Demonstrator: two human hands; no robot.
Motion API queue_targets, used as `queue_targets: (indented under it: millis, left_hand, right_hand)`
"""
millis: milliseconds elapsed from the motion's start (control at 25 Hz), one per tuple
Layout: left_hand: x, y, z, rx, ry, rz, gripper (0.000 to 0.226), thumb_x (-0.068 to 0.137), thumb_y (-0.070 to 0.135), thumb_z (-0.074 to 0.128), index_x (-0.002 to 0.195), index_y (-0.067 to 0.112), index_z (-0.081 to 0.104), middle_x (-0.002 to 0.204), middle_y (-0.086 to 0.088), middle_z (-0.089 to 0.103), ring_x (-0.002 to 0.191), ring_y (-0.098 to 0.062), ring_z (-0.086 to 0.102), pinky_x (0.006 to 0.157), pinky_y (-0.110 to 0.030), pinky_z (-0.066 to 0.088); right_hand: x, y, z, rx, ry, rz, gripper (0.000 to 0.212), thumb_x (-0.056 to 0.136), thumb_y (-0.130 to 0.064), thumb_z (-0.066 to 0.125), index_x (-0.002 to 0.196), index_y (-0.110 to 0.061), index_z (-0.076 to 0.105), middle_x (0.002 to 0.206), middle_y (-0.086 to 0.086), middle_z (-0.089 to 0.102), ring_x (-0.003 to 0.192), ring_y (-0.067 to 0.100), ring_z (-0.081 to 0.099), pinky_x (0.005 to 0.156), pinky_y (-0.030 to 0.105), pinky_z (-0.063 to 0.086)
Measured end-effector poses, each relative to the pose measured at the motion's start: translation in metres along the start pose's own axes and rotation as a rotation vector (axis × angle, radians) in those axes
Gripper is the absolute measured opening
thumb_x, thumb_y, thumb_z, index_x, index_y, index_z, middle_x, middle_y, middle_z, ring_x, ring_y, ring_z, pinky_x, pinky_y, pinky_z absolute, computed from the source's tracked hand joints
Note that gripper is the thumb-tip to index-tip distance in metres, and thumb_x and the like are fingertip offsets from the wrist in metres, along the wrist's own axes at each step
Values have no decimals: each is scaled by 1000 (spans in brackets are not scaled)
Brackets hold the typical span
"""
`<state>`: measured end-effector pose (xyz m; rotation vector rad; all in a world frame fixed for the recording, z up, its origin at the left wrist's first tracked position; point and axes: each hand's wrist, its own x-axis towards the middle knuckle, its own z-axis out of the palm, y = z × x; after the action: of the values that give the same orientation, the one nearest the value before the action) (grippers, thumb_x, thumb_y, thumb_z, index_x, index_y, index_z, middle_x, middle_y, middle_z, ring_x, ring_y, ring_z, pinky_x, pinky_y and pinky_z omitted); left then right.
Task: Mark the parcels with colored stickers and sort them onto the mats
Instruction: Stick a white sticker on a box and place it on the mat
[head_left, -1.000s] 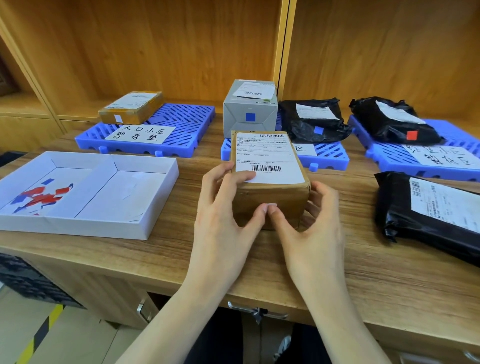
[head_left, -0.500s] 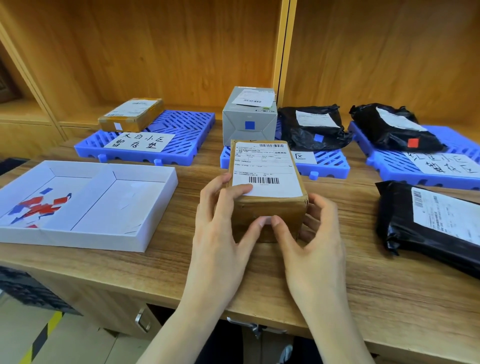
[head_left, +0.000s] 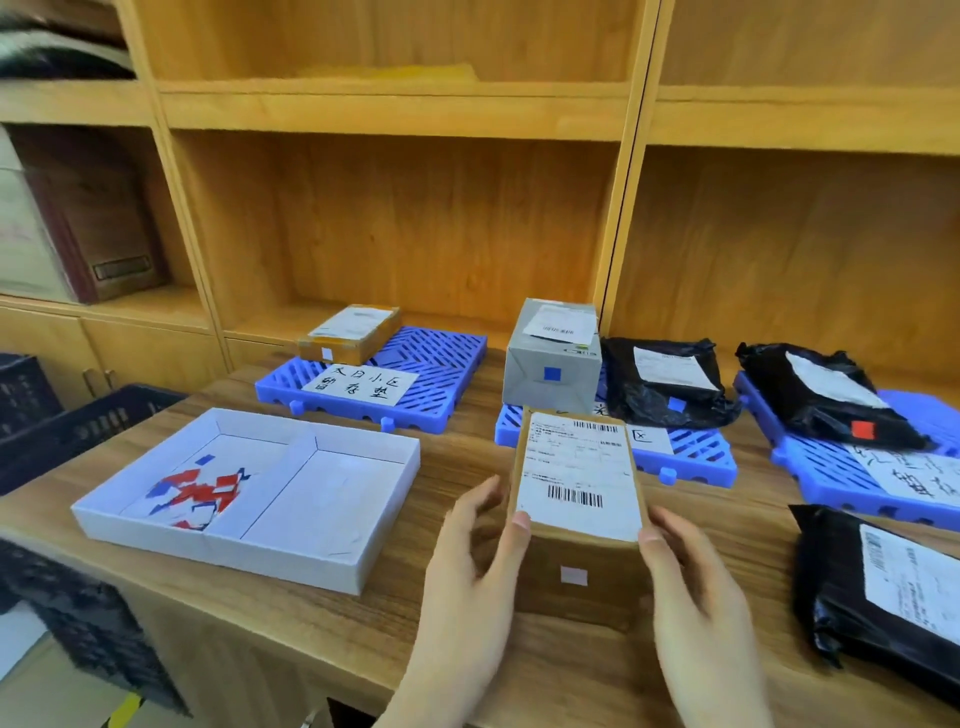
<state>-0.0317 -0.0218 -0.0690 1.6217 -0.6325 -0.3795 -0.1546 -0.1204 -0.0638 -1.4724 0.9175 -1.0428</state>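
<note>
brown box (head_left: 576, 519) now lifted, white sticker (head_left: 573, 576) uncovered

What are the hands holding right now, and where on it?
Both grip the brown cardboard parcel: the left hand on its left side, the right hand on its right side, thumbs at the near top edge.

Wooden shelving (head_left: 447, 244) behind the desk (head_left: 395, 613); dark crates (head_left: 78, 431) (left side).

Handwritten sheet (head_left: 359, 389) on left mat reading 大白小区暂存垫, 区 on middle mat's sheet (head_left: 643, 436)
</note>
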Motion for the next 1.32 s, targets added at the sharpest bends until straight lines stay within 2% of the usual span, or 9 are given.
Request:
queue_targets:
  millis: [40, 200, 280, 360, 640, 840, 960, 1120, 1320]
  left_hand:
    - [2, 0, -1, -46, -2, -49, 43, 89, 53, 57, 130, 43, 53, 134, 21, 57, 120, -2, 54, 106, -24, 44]
    - [6, 10, -17, -115, 29, -95, 32, 90, 46, 62, 122, 40, 61, 121, 22, 64, 111, 0, 58, 97, -20, 49]
    - [11, 23, -30, -127, 48, -101, 29, 91, 49, 60, 119, 43, 58, 115, 27, 60, 106, 3, 55, 91, -14, 46]
    - [19, 31, -47, -136, 72, -76, 26, 92, 46, 60, 117, 42, 60, 116, 23, 61, 108, 1, 55, 95, -19, 46]
    - [65, 61, -110, -249, 160, 33, 13, 96, 25, 60, 99, 35, 68, 89, 22, 72, 77, 16, 65, 58, -5, 47]
    - [112, 64, -137, -205, 181, 29, 13, 97, 26, 59, 94, 37, 66, 97, 15, 71, 78, 7, 69, 61, -12, 53]
    - [146, 64, -144, -185, 196, 13, 10, 97, 27, 59, 103, 31, 67, 100, 14, 70, 90, -1, 68, 77, -25, 58]
    - [204, 58, -143, -137, 217, 4, 17, 99, 25, 57, 114, 19, 63, 101, 8, 69, 85, -4, 67, 77, -31, 59]
    - [272, 45, -130, -79, 216, -35, 18, 102, 25, 51, 116, 16, 59, 93, 9, 61, 78, -4, 61, 49, -9, 45]
  right_hand:
    - [0, -2, 0, -3, -14, 14, 18, 94, -17, 64, 102, -32, 66, 99, -22, 67, 84, -21, 60, 82, 21, 44]
    - [0, -17, 6, -1, -42, 1, 18, 92, -12, 66, 100, -28, 69, 98, -17, 70, 73, -20, 61, 68, 5, 45]
    - [2, -28, 17, 6, -58, -11, 18, 92, -15, 67, 99, -32, 70, 96, -16, 73, 86, -8, 66, 86, 22, 53]
    - [5, -38, 33, 2, -90, -26, 16, 92, -20, 67, 99, -33, 72, 95, -15, 75, 97, 6, 69, 97, 38, 52]
    - [23, -79, 105, -6, -221, -118, 15, 96, -35, 59, 108, -38, 68, 100, -23, 71, 100, -3, 65, 96, 32, 51]
    - [55, -87, 156, -58, -226, -171, 19, 96, -38, 57, 114, -35, 64, 106, -21, 68, 107, 4, 62, 94, 30, 48]
    - [79, -87, 185, -73, -199, -181, 25, 97, -39, 54, 120, -31, 62, 111, -16, 67, 108, 9, 61, 97, 35, 49]
    - [113, -84, 223, -39, -135, -157, 14, 98, -34, 55, 109, -27, 60, 96, -19, 64, 96, 8, 60, 82, 25, 41]
    - [158, -75, 259, -34, -81, -115, 5, 99, -29, 55, 100, -25, 57, 83, -23, 57, 79, -1, 56, 67, 18, 34]
